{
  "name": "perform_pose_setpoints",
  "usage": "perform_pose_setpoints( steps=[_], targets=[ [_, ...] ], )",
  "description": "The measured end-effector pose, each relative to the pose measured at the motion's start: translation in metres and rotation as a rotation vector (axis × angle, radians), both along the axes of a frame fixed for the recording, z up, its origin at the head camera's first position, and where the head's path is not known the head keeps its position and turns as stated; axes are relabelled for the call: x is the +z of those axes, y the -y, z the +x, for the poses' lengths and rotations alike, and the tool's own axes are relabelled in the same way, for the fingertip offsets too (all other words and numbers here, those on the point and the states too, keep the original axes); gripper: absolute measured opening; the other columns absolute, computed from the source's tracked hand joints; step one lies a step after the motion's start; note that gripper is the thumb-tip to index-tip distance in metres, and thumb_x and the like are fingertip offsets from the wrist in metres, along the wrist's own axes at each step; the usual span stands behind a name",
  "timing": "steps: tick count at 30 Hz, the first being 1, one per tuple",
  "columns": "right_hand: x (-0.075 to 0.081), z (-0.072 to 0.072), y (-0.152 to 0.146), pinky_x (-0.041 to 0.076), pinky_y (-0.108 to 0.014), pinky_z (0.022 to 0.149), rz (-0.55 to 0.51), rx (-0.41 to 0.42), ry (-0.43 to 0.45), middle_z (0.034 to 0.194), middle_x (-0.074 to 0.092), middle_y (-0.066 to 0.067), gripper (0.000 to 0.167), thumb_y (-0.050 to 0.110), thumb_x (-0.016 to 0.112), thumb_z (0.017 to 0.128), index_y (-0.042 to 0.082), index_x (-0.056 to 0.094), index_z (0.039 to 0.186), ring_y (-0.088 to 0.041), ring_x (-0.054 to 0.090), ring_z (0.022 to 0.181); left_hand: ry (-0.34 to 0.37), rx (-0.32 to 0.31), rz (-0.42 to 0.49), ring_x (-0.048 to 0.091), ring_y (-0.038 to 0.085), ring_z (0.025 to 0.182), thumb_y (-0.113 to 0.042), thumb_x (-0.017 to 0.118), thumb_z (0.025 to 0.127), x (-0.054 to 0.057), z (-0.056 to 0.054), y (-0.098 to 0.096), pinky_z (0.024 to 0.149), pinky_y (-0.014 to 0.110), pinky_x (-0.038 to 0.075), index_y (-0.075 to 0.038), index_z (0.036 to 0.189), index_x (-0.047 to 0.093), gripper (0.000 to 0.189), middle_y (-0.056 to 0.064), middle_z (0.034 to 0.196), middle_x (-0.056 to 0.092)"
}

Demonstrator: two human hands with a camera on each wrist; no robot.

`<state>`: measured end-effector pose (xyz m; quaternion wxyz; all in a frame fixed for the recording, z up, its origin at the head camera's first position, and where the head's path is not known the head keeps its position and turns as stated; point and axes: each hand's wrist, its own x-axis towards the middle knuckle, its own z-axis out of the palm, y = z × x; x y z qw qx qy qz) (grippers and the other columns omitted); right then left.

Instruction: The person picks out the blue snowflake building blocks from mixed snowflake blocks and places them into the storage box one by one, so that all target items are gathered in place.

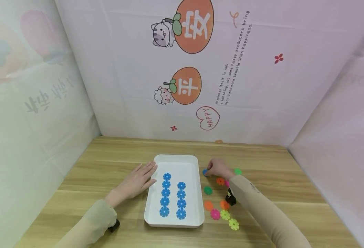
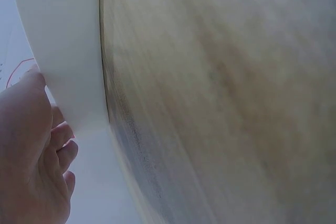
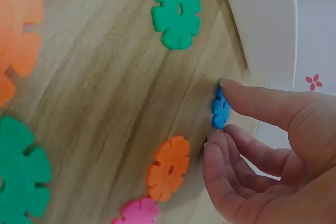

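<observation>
A white rectangular tray [image 1: 186, 165] holds two columns of blue snowflake discs, a longer left column [image 1: 165, 201] and a right column [image 1: 181, 204]. My left hand [image 1: 135, 181] rests on the tray's left rim with its fingers fairly straight. Just right of the tray, my right hand [image 1: 219, 168] pinches one blue snowflake disc [image 3: 221, 109] by its edges between thumb and fingers. That disc is low over the wood; whether it touches the table, I cannot tell. Near this hand lie an orange disc [image 3: 169, 169] and a green disc [image 3: 177, 10].
Right of the tray, loose discs lie on the wooden table [image 1: 123, 151], among them a dark green one [image 1: 208, 190], a pink one [image 1: 215, 214] and a yellow one [image 1: 234, 224]. The right forearm passes over this side. Printed white cloth [image 1: 132, 86] surrounds the table's back and sides.
</observation>
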<state>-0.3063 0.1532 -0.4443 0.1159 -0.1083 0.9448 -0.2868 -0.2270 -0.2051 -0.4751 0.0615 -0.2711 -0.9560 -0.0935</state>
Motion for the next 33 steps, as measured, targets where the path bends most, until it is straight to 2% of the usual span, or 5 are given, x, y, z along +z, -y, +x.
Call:
perform_pose_setpoints(
  steps=[12, 20, 24, 30, 33],
  targets=[
    [-0.003, -0.002, -0.002, 0.045, -0.02, 0.058, -0.072, -0.012, 0.037, 0.077, 0.056, -0.003, 0.024, 0.003, 0.079, 0.079, -0.002, 0.057, 0.087, -0.013, 0.051, 0.068, 0.0, 0.001, -0.009, 0.033, 0.031, 0.15, -0.043, 0.044, 0.105, -0.001, -0.002, 0.0, 0.123, 0.056, 0.025, -0.007, 0.155, 0.032, 0.063, 0.013, 0.162, 0.031],
    [0.005, 0.0, -0.008, 0.056, -0.028, 0.066, -0.142, -0.036, 0.095, 0.084, 0.061, -0.009, 0.011, -0.005, 0.067, 0.084, -0.005, 0.06, 0.092, -0.017, 0.057, 0.072, -0.001, 0.001, -0.001, 0.033, 0.031, 0.15, -0.042, 0.045, 0.104, 0.001, -0.002, -0.001, 0.123, 0.055, 0.025, -0.007, 0.155, 0.032, 0.063, 0.013, 0.162, 0.031],
    [0.012, -0.001, -0.012, 0.059, -0.03, 0.071, -0.128, -0.005, 0.095, 0.088, 0.064, -0.011, 0.007, -0.003, 0.064, 0.087, -0.004, 0.063, 0.094, -0.019, 0.063, 0.075, -0.003, 0.004, -0.009, 0.033, 0.031, 0.15, -0.042, 0.045, 0.104, 0.001, -0.002, 0.0, 0.123, 0.055, 0.025, -0.007, 0.155, 0.033, 0.063, 0.013, 0.162, 0.032],
    [0.03, -0.004, -0.012, 0.06, -0.03, 0.067, -0.165, 0.13, 0.025, 0.082, 0.066, -0.01, 0.003, -0.001, 0.063, 0.087, -0.003, 0.064, 0.089, -0.017, 0.064, 0.071, -0.005, 0.003, -0.016, 0.034, 0.033, 0.149, -0.041, 0.046, 0.104, 0.002, 0.0, 0.0, 0.122, 0.056, 0.027, -0.006, 0.154, 0.034, 0.062, 0.014, 0.161, 0.033],
    [0.036, -0.004, -0.004, 0.062, -0.036, 0.074, -0.179, 0.135, 0.03, 0.086, 0.068, -0.012, 0.005, 0.001, 0.063, 0.089, -0.004, 0.065, 0.092, -0.023, 0.068, 0.077, -0.007, -0.003, -0.01, 0.035, 0.034, 0.148, -0.04, 0.046, 0.104, 0.003, 0.001, 0.0, 0.122, 0.057, 0.027, -0.005, 0.154, 0.035, 0.062, 0.015, 0.161, 0.034]
  ],
)
